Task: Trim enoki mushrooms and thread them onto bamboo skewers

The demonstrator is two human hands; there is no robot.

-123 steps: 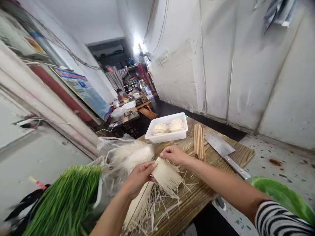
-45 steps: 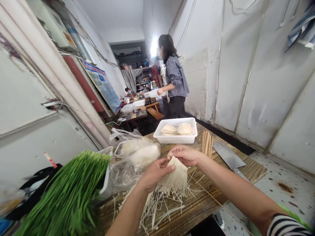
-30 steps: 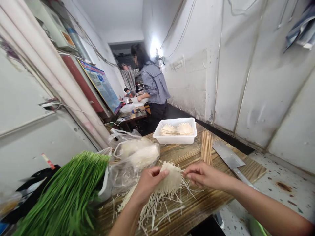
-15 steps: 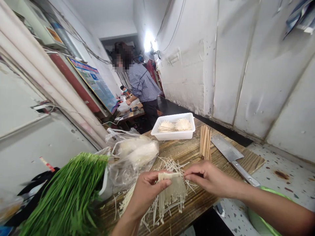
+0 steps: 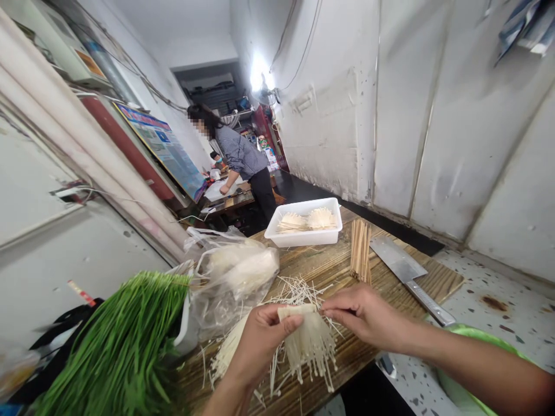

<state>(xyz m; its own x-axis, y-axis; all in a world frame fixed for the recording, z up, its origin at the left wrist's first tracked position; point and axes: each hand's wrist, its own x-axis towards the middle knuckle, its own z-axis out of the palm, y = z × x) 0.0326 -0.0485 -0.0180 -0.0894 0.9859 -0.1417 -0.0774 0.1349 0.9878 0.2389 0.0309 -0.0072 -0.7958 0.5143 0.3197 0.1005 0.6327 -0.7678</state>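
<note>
The left hand's [image 5: 266, 335] fingers are pinching the base of a mushroom bunch [image 5: 309, 342], which is hanging over the table [image 5: 319, 267], its long axis running down toward the person, caps lowest. The right hand [image 5: 366, 312] is pinching its fingertips together just beside the bunch's upper right edge; the view is not showing whether they are touching it or gripping a thin stick. Trimmings [image 5: 298, 288] are lying just behind, skewers [image 5: 361, 248] are resting beyond the right hand, and a cleaver [image 5: 396, 257] is lying right of them. A tray [image 5: 306, 238] is standing farther back. The left forearm is partly covering a second pile [image 5: 229, 348], and the right forearm is partly hiding a green tub [image 5: 481, 334]
</note>
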